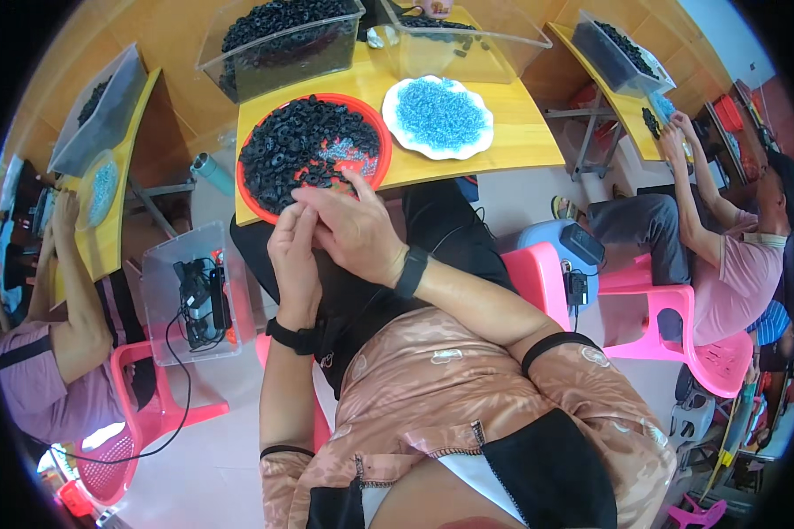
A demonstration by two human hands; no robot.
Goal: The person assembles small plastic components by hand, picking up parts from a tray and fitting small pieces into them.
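Observation:
At the near rim of a round red basin [385, 145], my two hands meet with their fingertips together. My left hand [293, 260] is closed in a pinch, and the back of my right hand [362, 231] partly covers its fingers. My right hand is closed too, its thumb and fingers bent toward the left fingertips. Whatever lies between them is too small or hidden to make out. The basin holds many small black ring-shaped pieces [282, 150] and a patch of small clear-grey pieces [348, 152]. Right of it, a white scalloped plate [395, 123] bears a heap of small light-blue clear pieces [439, 113].
Clear plastic bins [282, 75] with black pieces stand at the back of the yellow table [520, 159]. Co-workers sit at yellow tables left and right, the right one on a pink chair [648, 300]. A clear tub [198, 291] with black devices and a cable stands on the floor at left.

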